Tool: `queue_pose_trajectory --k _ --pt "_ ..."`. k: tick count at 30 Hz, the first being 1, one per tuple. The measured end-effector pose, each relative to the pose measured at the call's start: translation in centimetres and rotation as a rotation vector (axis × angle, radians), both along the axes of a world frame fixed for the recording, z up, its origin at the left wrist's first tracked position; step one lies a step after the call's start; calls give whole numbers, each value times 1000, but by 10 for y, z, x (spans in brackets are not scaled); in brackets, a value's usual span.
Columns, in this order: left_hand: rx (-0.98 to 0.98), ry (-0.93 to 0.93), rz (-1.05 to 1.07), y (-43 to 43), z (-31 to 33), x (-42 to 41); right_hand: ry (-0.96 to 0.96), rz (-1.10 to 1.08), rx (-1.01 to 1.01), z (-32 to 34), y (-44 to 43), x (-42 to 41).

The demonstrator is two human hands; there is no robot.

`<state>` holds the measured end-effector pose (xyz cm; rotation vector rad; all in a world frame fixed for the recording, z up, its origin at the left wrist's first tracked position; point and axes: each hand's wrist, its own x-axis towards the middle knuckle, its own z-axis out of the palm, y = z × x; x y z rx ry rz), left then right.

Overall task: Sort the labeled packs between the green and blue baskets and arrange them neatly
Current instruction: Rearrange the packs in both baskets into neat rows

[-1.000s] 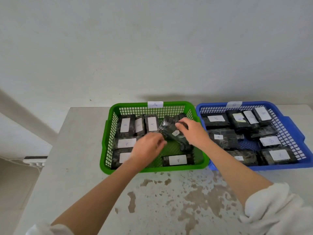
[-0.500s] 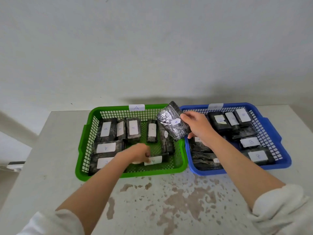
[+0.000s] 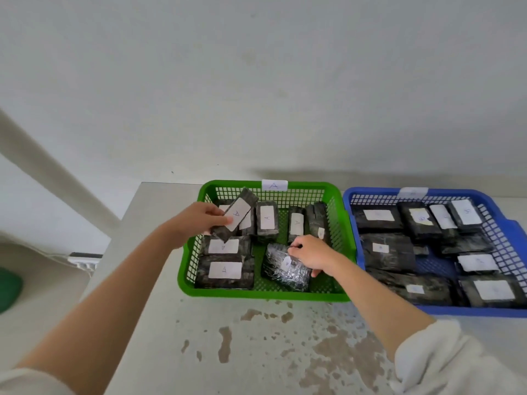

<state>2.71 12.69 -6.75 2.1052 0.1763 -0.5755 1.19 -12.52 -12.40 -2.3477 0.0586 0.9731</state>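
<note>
A green basket [image 3: 186,269] tagged A holds several dark packs with white A labels. To its right stands a blue basket [image 3: 510,232] with several dark labeled packs. My left hand [image 3: 196,220] holds a slim pack labeled A [image 3: 235,213] tilted above the green basket's back left corner. My right hand [image 3: 310,253] rests on a shiny wrapped pack [image 3: 281,270] lying on the green basket's floor at front right, fingers curled over its right side.
Both baskets stand on a worn white table [image 3: 256,343] against a pale wall. A white power strip [image 3: 84,258] and a green object [image 3: 8,289] lie off the table's left edge.
My right hand has brought the shiny pack down from above the baskets' shared edge onto the green basket's floor. My left hand has lifted an A pack from the front to the back left.
</note>
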Motion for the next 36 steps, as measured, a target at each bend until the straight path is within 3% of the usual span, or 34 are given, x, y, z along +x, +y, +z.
queue_pose_trajectory --k 8,13,20,27,32,36 --pt "-37 105 5 -18 -47 -14 41 -103 -44 5 -10 5" --pt "-75 138 56 -23 -55 -8 76 -178 75 6 -24 2" --pt "-136 146 128 -18 -60 -11 115 -534 229 -1 -27 1" --pt "-144 130 155 -19 -60 -13 217 -517 204 -14 -5 -10" --pt "-151 135 158 -18 -60 -15 369 -592 377 -25 12 -21" --pt "-178 144 166 -18 -61 -16 318 -555 342 -29 21 -24"
